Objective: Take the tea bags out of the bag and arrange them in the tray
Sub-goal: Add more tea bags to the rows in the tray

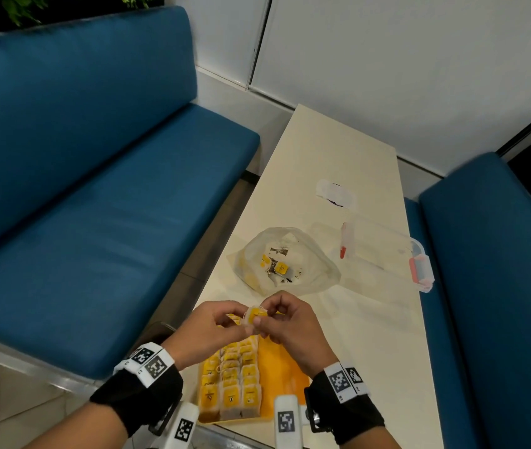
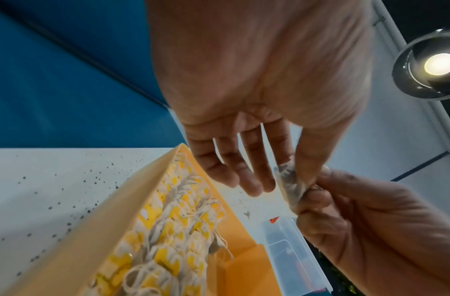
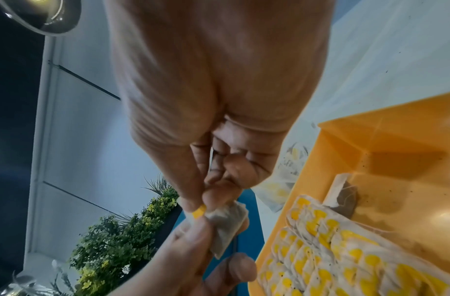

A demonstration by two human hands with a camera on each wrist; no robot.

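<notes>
- your left hand (image 1: 207, 325) and right hand (image 1: 285, 322) meet above the far end of the tray, both pinching one tea bag (image 1: 253, 316) between thumb and fingertips; your other left fingers hang loose and straight in the left wrist view.
- in the right wrist view your right thumb and forefinger nip the yellow tag (image 3: 199, 212) at the top of the tea bag; your left fingers (image 3: 191, 236) hold the pouch itself from below.
- look of the tea bag: small pale paper pouch, dark leaf showing through, soft and creased, white string and yellow tag bunched at the top. judgement: you are tidying string and tag before placing it.
- the tea bag is in the air, clear of the tray, touching nothing but your fingers.
- tray (image 1: 290, 377): orange, at the near edge of the table (image 1: 338, 157). the left part holds packed rows of tea bags (image 1: 231, 380), standing on edge, yellow tags up. the right part is bare apart from one pouch lying beside the rows, seen in the right wrist view.
- plastic bag (image 1: 290, 257): open, just beyond your hands, several tea bags inside; count not readable.
- progress, judged: well along, not done. left to do: place this one, then empty the plastic bag into the bare side of the tray.
</notes>
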